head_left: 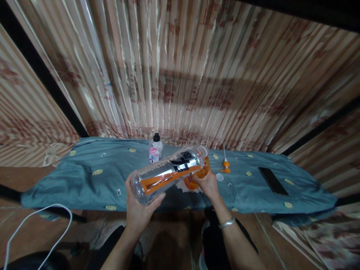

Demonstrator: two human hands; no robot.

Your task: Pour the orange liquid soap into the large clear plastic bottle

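My left hand [142, 208] is wrapped round the base of a large clear plastic bottle [171, 172] with an orange and black label. That bottle lies tilted across my view, its neck toward the upper right. My right hand [207, 183] grips a translucent orange bottle [203, 170] close by the clear bottle's mouth. Whether the two mouths touch, I cannot tell. Beneath the orange bottle a white tissue [181, 186] lies on the cloth, partly hidden. An orange pump top [225, 165] with a clear tube rests to the right, and a small white disc [219, 177] is beside it.
A teal patterned cloth [92, 187] covers the table. At the back stands a small bottle [155, 152] with a black cap and pink label. A black phone [272, 181] lies on the right. Striped curtains [174, 75] hang behind, and a white cable [70, 217] loops at lower left.
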